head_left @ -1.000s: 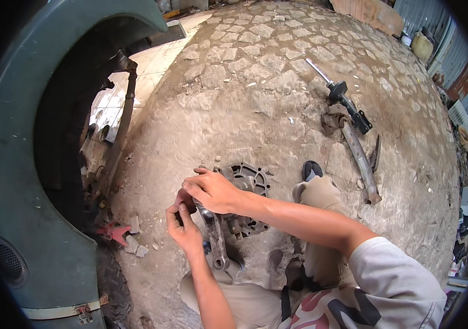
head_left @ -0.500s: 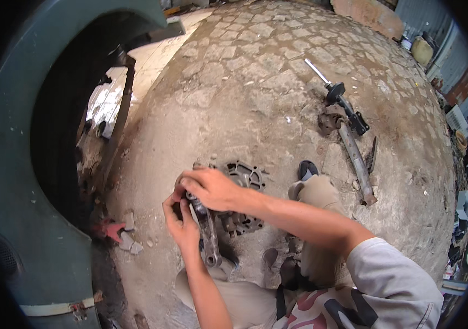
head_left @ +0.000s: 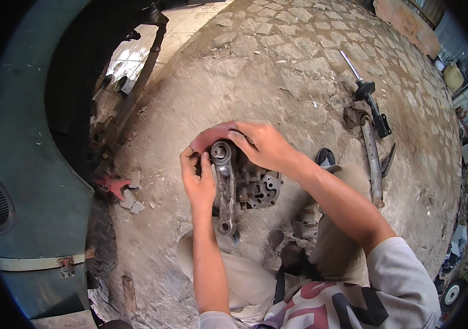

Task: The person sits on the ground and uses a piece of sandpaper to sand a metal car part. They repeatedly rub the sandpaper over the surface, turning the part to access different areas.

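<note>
The left hand (head_left: 199, 185) has its thumb and fingers together on the lower left end of a reddish strip (head_left: 215, 136), which looks like sandpaper. The grip of the right hand (head_left: 267, 147) is also clamped on this strip, with the thumb pressed at its right end. The strip is bent like an arch, close around the top of a dark metal arm (head_left: 226, 189) that has a round eye at each end. The arm is between the two forearms, its upper eye just below the strip; what carries its weight, I cannot tell.

Just to the right of the arm, a grey metal casing (head_left: 258, 189) with many holes lies on the ground (head_left: 278, 104). Farther to the right lie a black shock absorber (head_left: 375, 107) with a shiny rod and, near it, a rusty bar (head_left: 372, 159). On the left side stands a green car body (head_left: 26, 230), and near it is a red metal piece (head_left: 114, 185) beside broken stones (head_left: 130, 201). The light grey shirt (head_left: 404, 274) carries large printed shapes in red and dark colour, partly folded with the cloth.
</note>
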Demonstrator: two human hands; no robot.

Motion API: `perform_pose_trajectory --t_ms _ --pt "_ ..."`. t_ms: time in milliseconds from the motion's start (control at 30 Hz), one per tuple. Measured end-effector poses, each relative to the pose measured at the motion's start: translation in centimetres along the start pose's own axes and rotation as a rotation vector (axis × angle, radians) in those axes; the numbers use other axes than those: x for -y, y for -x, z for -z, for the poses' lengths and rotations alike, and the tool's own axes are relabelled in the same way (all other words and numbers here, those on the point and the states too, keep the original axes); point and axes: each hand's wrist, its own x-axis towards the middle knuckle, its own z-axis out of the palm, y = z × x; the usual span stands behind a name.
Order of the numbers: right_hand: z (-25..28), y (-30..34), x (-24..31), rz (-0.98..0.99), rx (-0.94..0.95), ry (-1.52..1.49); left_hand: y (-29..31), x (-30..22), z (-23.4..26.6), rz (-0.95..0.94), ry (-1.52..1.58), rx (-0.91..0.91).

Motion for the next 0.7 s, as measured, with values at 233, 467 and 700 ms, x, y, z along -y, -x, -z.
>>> perform_pose_trajectory --t_ms 233,467,700 --pt "-1.0 -0.6 -0.5 -0.061 -0.073 -0.048 -0.9 1.1 0.1 0.129 0.077 -0.007" --pt "-1.4 -1.7 -0.8 -0.154 -0.130 -0.057 -1.6 0.9 -0.4 0.238 0.187 -0.023" --pt "-1.7 -2.1 -0.4 -0.167 -0.117 -0.036 -2.0 0.8 -0.1 0.268 0.240 0.000"
